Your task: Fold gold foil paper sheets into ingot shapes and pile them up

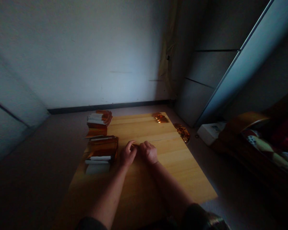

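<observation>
Over the middle of the wooden table (177, 156), my left hand (128, 154) is closed with thumb and fingers pinching a small piece of gold foil paper (134, 145). My right hand (148, 152) meets the piece from the other side, its fingers curled and closed on it. Most of the piece is hidden by the fingers, so its exact shape cannot be seen. Left of my hands lie stacks of gold foil paper (103, 147) with white sides showing. Several shiny folded foil pieces (160, 118) sit at the far right corner of the table.
More shiny foil pieces (182, 133) lie in a heap beyond the table's right edge, lower down. Behind the table stands a white wall (105, 57). To the right are a tall cabinet (206, 70), a white box (208, 133) and a wooden armrest (252, 123).
</observation>
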The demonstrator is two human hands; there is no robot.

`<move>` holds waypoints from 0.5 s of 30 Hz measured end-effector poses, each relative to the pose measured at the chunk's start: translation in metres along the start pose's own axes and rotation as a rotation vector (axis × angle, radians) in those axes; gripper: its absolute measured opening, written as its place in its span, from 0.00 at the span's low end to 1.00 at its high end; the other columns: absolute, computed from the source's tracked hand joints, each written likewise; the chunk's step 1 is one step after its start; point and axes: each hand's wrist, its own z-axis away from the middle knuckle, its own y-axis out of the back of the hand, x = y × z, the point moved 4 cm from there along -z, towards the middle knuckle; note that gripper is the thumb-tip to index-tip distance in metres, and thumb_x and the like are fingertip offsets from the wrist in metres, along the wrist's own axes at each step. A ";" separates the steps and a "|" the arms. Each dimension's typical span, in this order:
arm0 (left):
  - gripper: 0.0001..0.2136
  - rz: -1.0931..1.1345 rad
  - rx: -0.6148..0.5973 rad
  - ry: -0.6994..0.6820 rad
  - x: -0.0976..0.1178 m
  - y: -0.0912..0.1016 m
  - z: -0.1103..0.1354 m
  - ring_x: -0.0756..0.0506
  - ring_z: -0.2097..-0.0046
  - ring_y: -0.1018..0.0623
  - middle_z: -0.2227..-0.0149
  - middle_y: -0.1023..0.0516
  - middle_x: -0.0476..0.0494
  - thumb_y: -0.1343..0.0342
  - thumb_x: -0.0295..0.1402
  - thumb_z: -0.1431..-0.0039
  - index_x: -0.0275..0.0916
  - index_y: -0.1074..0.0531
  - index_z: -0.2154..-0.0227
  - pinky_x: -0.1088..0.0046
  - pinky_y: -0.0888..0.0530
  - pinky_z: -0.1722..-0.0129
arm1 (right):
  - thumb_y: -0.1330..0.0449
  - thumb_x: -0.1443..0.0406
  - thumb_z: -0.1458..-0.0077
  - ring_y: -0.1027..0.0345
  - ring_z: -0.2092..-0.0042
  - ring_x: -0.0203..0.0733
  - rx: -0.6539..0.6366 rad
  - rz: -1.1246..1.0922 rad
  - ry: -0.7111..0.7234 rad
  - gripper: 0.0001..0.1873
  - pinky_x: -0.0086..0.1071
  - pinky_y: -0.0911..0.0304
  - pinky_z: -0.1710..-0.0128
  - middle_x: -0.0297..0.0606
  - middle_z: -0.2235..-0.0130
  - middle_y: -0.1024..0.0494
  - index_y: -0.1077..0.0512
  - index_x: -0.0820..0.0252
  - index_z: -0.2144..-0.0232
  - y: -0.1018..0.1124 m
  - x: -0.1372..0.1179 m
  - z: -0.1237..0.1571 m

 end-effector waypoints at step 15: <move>0.11 0.124 0.098 0.058 -0.019 -0.004 -0.007 0.45 0.60 0.22 0.65 0.20 0.46 0.51 0.30 0.53 0.40 0.26 0.67 0.69 0.28 0.56 | 0.46 0.65 0.41 0.39 0.65 0.38 0.075 0.014 -0.027 0.08 0.28 0.48 0.70 0.38 0.65 0.28 0.27 0.54 0.67 -0.006 0.007 -0.002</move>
